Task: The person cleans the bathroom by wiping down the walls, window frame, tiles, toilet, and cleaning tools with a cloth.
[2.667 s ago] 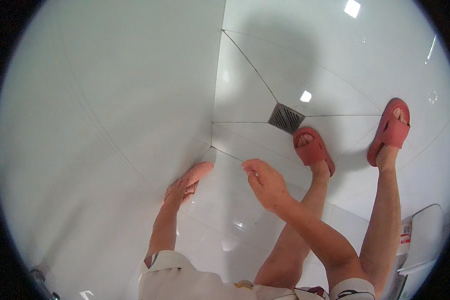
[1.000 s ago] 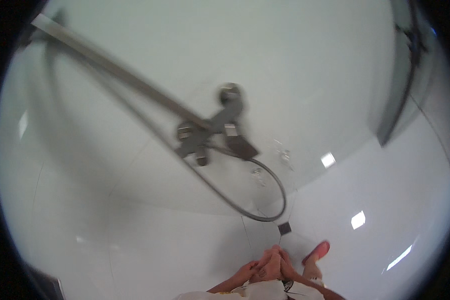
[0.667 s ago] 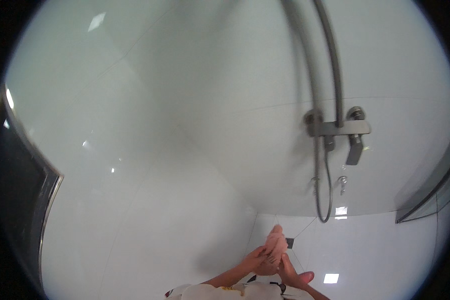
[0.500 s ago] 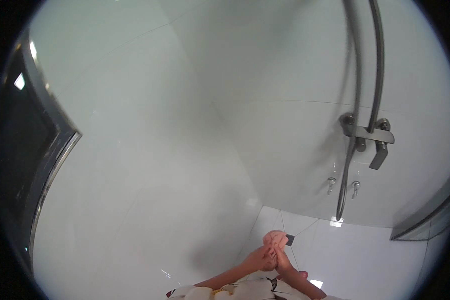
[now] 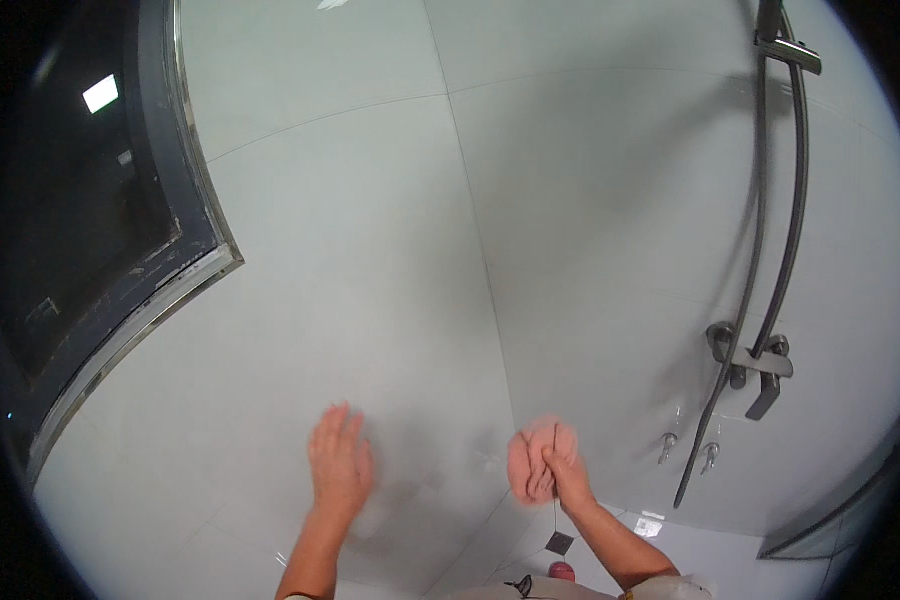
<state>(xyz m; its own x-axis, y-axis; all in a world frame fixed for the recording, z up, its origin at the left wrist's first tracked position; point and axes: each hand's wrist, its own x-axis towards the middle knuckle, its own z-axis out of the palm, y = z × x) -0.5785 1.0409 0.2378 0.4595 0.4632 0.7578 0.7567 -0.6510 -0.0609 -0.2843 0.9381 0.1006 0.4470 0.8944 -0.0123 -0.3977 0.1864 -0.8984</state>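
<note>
A folded pink cloth (image 5: 530,470) is gripped in my right hand (image 5: 567,474), the thumb pressed over its folds. It hangs in front of the corner where two pale wall panels meet. To the left, my left hand (image 5: 339,462) is raised with its fingers stretched upward, a little blurred, and holds nothing. Behind that hand is the glossy pale wall (image 5: 300,330); whether the fingertips touch it I cannot tell.
At the right, a shower mixer (image 5: 755,362) with a hose (image 5: 798,200) is fixed to the wall, two small taps (image 5: 668,446) below. A dark-framed window (image 5: 165,300) is at the left. Down on the white floor is a dark square drain (image 5: 560,543); a glass panel edge (image 5: 830,510) stands right.
My hands have come apart from being together on the cloth. The left has moved left and up; the right has lifted the cloth. The view has tilted upward.
</note>
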